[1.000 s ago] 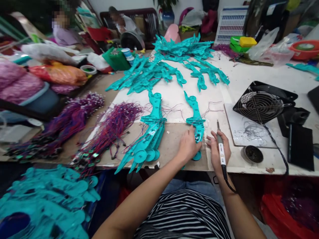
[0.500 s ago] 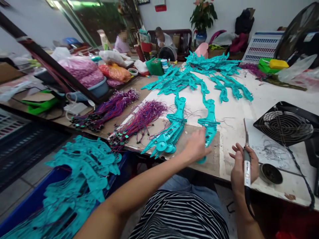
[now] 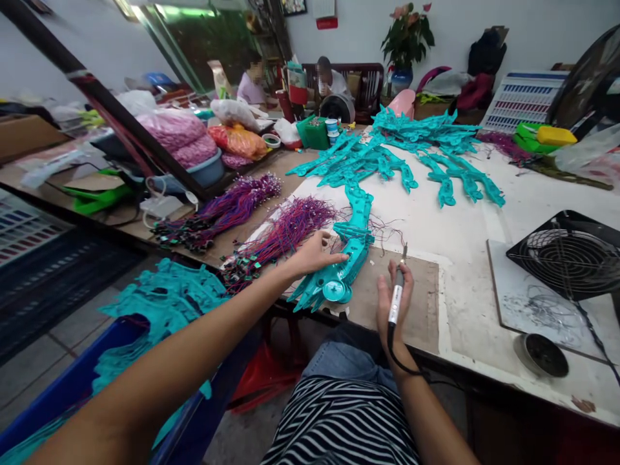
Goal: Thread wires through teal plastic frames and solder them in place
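My left hand (image 3: 317,253) is at the left edge of a stack of teal plastic pieces (image 3: 357,248), thumb and fingers apart, with the thumb touching the top piece. The stack lies at the table's front edge, its round end towards me and thin wires trailing from its right side. Right of it, my right hand (image 3: 398,290) is closed around a soldering iron (image 3: 396,298), whose tip points up and away from me. Beside my left hand lies a bundle of red and purple wires (image 3: 290,229) with small green boards at the near end.
More teal pieces (image 3: 426,132) are heaped farther back. A blue bin (image 3: 203,407) of teal pieces stands at lower left. To the right are a black fan (image 3: 557,255), a metal plate (image 3: 498,284) with wire scraps and a round tin (image 3: 545,355). Two people sit in the background.
My left hand has moved left from the separate teal piece to the stack. That piece no longer lies at the right. My right hand has brought the soldering iron left, nearer the stack.
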Demonstrator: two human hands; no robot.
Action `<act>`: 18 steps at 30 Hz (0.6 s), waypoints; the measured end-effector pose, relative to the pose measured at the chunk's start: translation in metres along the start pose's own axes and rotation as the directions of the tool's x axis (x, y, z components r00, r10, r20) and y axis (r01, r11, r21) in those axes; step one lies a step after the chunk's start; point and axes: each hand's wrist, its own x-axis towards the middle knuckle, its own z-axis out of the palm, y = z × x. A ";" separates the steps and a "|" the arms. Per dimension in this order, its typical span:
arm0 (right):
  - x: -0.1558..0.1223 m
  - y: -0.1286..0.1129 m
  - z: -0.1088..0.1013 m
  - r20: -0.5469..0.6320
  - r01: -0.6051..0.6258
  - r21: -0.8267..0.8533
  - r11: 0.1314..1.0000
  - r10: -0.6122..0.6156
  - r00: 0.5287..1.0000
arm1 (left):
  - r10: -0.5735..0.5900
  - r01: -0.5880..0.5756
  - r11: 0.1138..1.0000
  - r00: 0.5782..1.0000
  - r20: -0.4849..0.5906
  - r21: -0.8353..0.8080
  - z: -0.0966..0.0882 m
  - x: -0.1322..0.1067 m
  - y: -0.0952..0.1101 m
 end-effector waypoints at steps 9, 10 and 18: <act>0.006 0.014 0.046 -0.004 -0.080 0.212 0.974 0.083 0.997 | -0.083 0.313 0.861 0.864 0.497 -0.401 0.029 0.000 0.014; 0.006 0.013 0.040 -0.008 -0.077 0.202 0.976 0.080 0.997 | -0.067 0.305 0.859 0.864 0.499 -0.411 0.035 -0.002 0.017; 0.023 -0.021 -0.030 -0.035 0.047 0.100 0.994 -0.044 0.998 | 0.157 0.116 0.825 0.893 0.422 -0.553 0.088 -0.021 0.054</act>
